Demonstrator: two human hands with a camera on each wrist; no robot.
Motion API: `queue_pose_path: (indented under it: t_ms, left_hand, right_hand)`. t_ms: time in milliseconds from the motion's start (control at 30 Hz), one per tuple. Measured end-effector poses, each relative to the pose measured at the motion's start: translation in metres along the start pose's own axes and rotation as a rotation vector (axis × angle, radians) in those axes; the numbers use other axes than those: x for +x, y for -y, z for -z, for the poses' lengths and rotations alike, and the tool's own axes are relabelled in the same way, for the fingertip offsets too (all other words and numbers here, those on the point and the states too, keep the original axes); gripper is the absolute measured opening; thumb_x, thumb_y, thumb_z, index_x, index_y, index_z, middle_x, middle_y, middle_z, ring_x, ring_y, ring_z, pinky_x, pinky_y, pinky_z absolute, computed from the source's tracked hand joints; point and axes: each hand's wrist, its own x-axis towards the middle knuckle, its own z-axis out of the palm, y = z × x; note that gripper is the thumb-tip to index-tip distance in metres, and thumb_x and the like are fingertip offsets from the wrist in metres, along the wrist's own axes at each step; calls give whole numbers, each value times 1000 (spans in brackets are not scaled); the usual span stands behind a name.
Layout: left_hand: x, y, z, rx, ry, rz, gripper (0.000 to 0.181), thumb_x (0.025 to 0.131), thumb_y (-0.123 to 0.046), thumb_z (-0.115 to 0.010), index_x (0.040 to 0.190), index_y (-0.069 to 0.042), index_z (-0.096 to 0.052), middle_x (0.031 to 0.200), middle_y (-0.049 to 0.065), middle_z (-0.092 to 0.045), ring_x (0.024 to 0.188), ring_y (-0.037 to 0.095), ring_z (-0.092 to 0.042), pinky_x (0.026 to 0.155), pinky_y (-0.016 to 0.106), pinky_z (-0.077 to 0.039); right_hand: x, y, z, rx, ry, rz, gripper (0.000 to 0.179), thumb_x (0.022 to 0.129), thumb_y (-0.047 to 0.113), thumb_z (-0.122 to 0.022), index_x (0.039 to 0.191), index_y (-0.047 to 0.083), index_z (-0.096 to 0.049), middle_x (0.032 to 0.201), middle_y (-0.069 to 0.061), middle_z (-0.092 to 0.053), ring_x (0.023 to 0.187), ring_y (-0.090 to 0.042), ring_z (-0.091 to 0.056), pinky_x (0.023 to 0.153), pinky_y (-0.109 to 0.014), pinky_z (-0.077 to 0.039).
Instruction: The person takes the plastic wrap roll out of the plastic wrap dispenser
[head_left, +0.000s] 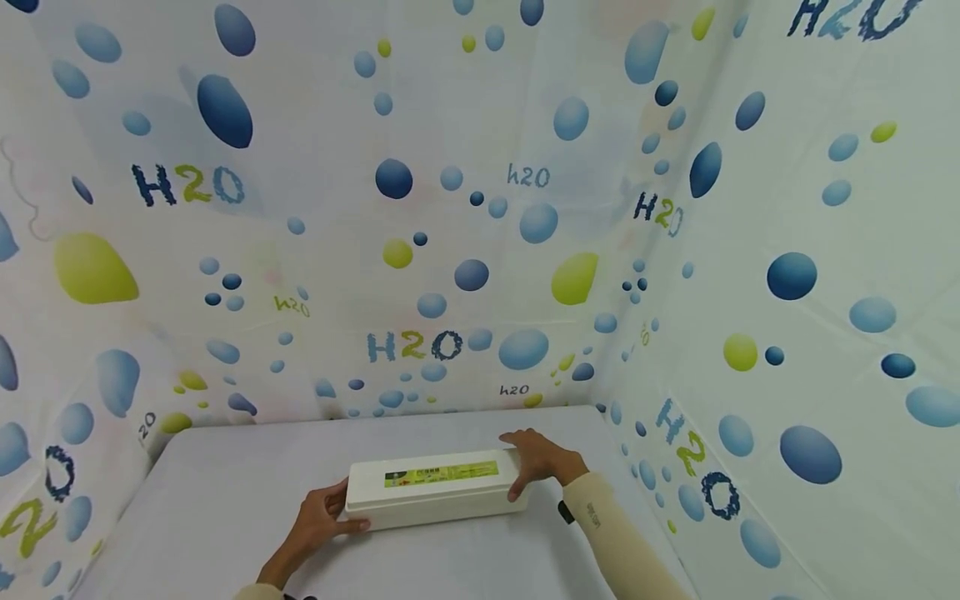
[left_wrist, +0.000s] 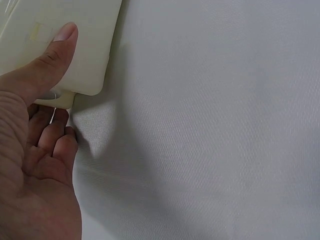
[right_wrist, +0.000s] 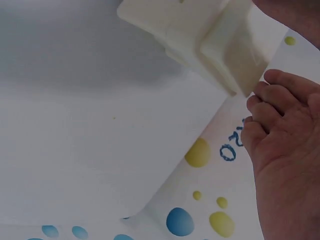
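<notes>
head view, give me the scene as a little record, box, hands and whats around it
box: long, white, looks closed
label: yellow-green strip with a dark left end, on top of the box
left hand: holds the box's left end, thumb on the near side
right hand: holds the right end, thumb on the near side
table: pale, under the box; contact beneath unclear
walls: white, printed with blue and green drops and H2O lettering
right sleeve: beige
</notes>
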Motion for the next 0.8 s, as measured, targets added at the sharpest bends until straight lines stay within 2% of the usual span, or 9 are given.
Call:
queue_pose_path:
  t_ms: [200,400,800]
  left_hand:
    - [2,-2,-2,-15,0,2,108,75,-11,-102,159,15,-39,161,32,-49,148,51,-55,117,47,-57]
    - [5,0,-2,-5,-16,1,109,74,-12,-103,158,16,-40,160,32,-50,146,50,-57,116,44,-58]
    - [7,-5,-4,-13,-21,12,108,75,-12,-102,158,16,-39,160,33,-49,146,51,-56,116,46,-58]
  right_hand:
    - [3,0,-2,-28,0,14,108,65,24,-109,156,1,-56,145,-17,-68,128,-33,-61,121,-56,-52]
    - [9,-1,-3,-42,-10,44,106,64,25,-109,154,1,-59,146,-15,-69,129,-32,-62,122,-55,-52]
    - [18,-1,1,-137,-23,47,93,64,25,-109,144,5,-69,130,-7,-75,116,-25,-64,112,-48,-58]
